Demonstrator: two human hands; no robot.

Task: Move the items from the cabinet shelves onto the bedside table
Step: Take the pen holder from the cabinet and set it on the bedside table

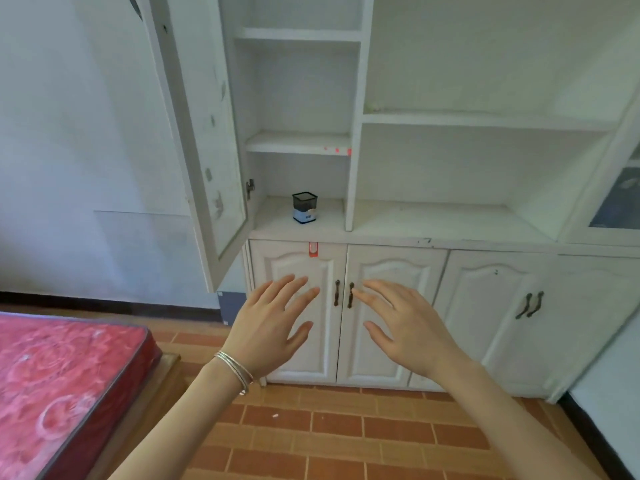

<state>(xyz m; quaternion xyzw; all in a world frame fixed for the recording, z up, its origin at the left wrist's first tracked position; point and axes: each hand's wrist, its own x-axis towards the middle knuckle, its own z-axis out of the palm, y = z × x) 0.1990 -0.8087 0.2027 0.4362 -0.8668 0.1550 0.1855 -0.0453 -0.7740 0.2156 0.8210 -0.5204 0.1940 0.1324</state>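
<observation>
Both hands raised in front of the lower cabinet doors (346, 317), palms facing away, nothing held. Left hand (273, 327): fingers spread wide and nearly straight, bangles (235, 372) on the wrist. Right hand (405, 327): fingers likewise splayed, empty.

Only item visible on the shelves: a small dark mesh-topped container (304, 207) with a pale blue base, upright on the lowest open shelf (273, 220) of the left compartment, near its middle. Shelves above it and the wide right compartment appear bare. Glass door (204, 133) of the left compartment stands swung open to the left.

Bedside table not in view; red mattress (59, 386) at lower left.

Judgement: near the end of clearing, one reach left.

Risks:
- container looks light and tall for its footprint; a careless approach could tip it or push it toward the back wall
- open door hangs beside the reach path; an elbow could catch its edge
- contents, if any, cannot be seen; carrying it tilted could spill them
</observation>
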